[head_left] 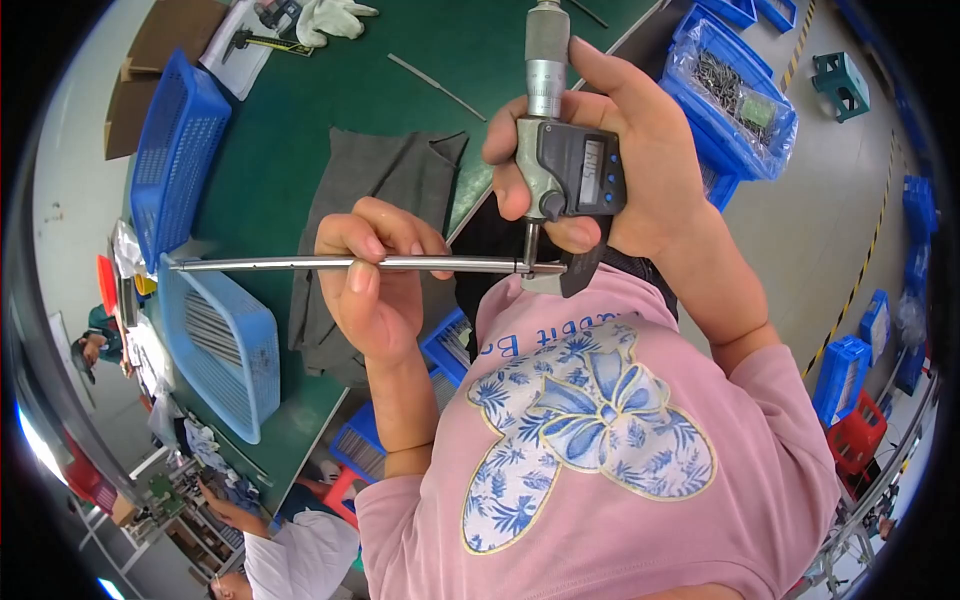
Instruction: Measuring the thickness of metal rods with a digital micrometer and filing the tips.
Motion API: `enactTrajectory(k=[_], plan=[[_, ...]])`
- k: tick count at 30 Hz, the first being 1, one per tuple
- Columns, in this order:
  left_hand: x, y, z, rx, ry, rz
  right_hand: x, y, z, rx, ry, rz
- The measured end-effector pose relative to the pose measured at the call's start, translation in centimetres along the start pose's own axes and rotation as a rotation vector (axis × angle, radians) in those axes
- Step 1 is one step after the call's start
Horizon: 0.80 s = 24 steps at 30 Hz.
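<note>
Between the thumb and fingers of my left hand (pixel 375 310) a thin shiny metal rod (pixel 300 263) is pinched, lying almost level across the view. My right hand (pixel 650 165) is wrapped round a digital micrometer (pixel 545 150) with a silver thimble at the top and a small display. The rod's right end sits in the gap between the micrometer's spindle and its lower anvil; I cannot tell whether both faces touch it. Beneath my left hand, a grey cloth (pixel 375 170) lies on the green table (pixel 440 40).
A blue basket (pixel 175 160) and a lighter blue basket (pixel 255 350) holding several rods stand at left. A loose thin rod (pixel 435 86), a caliper (pixel 270 42) and a white glove (pixel 330 18) lie on the table. Blue crates (pixel 700 130) are at right; a co-worker (pixel 295 560) is lower left.
</note>
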<state>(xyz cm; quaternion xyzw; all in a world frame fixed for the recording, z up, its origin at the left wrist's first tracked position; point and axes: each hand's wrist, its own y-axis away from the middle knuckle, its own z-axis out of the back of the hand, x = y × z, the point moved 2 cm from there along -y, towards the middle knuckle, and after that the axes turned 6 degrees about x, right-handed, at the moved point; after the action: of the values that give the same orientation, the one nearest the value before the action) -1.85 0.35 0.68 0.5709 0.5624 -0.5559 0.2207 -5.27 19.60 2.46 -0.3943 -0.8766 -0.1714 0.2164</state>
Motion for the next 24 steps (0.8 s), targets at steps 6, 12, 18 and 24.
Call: enactTrajectory(k=[6,12,18,24], plan=[[0.2,0.0,0.0,-0.007,0.007,-0.007,-0.1,0.0,0.3,0.003,0.078,0.042],[0.1,0.4,0.5,-0.025,-0.001,-0.029,-0.2,-0.2,-0.7,-0.026,0.066,0.01],[-0.1,0.3,0.3,-0.014,0.024,-0.024,-0.3,-0.2,-0.8,-0.006,0.189,0.049],[-0.3,0.2,0.0,-0.006,0.029,-0.031,-0.1,0.2,-0.4,0.058,0.0,0.052]])
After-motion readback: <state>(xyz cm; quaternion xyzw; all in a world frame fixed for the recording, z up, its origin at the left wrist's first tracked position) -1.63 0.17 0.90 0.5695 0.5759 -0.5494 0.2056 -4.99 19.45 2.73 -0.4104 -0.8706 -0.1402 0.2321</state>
